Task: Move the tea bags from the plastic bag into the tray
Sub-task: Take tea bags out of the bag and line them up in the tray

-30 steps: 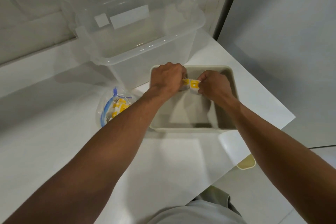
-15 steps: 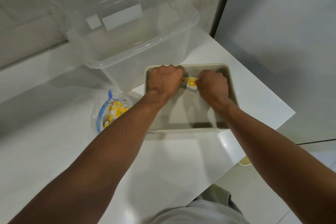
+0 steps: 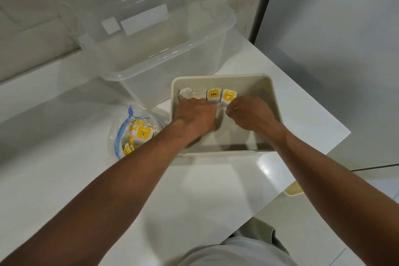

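Observation:
A beige tray [image 3: 274,101] sits on the white table. Several tea bags stand in a row against its far wall, among them one with a yellow TEA label [image 3: 213,94] and a rightmost one [image 3: 229,95]. Both hands are inside the tray. My left hand [image 3: 195,114] has its fingers curled, its knuckles against the lower parts of the white tea bags [image 3: 185,93]; nothing shows in its grip. My right hand [image 3: 249,112] pinches the lower edge of the rightmost tea bag. Left of the tray lies the clear plastic bag [image 3: 121,136] with a blue zip, more yellow-labelled tea bags [image 3: 143,133] inside.
A large clear storage box [image 3: 155,54] stands behind the tray and the bag. The table's edge [image 3: 336,136] runs diagonally just right of the tray, with floor beyond. A beige object [image 3: 294,190] pokes out under the table's near-right edge.
Both hands have drawn back from the tray's far wall towards me, uncovering the row of tea bags. The yellow-labelled tea bag held between them before now stands in the row.

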`<state>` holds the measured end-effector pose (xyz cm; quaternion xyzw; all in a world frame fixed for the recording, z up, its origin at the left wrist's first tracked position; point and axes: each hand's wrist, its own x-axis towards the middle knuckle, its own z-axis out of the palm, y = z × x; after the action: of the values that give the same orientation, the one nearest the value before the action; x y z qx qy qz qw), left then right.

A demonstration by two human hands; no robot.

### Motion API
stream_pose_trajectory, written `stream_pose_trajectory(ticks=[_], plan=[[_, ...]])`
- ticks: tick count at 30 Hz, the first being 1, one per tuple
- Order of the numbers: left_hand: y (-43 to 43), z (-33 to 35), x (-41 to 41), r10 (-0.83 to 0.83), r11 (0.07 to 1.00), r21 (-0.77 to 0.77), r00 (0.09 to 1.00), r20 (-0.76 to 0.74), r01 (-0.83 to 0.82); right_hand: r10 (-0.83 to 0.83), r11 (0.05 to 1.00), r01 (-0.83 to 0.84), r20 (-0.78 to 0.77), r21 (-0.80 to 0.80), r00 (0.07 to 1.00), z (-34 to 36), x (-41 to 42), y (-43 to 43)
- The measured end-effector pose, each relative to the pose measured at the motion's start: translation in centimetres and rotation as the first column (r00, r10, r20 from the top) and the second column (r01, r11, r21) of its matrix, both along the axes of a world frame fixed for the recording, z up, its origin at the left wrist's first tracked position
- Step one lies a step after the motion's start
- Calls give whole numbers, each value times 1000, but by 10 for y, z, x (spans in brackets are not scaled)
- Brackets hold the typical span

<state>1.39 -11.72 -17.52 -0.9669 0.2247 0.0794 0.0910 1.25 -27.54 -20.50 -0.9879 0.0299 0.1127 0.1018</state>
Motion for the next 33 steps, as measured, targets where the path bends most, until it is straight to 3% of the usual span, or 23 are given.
stream_pose_trajectory(ticks=[3,11,33], plan=[[0,-2,-3,22,999,44,998,-62,-20,59,998,-59,-16,-36,998,-6,2,3],[-3,-5,-2,29,999,-25,994,-104,-31,14,1000,-14,2,-28,1000,6,3,4],[-2,-7,-2,40,998,-43,998,-56,-43,52,999,-52,1,2,999,3,4,7]])
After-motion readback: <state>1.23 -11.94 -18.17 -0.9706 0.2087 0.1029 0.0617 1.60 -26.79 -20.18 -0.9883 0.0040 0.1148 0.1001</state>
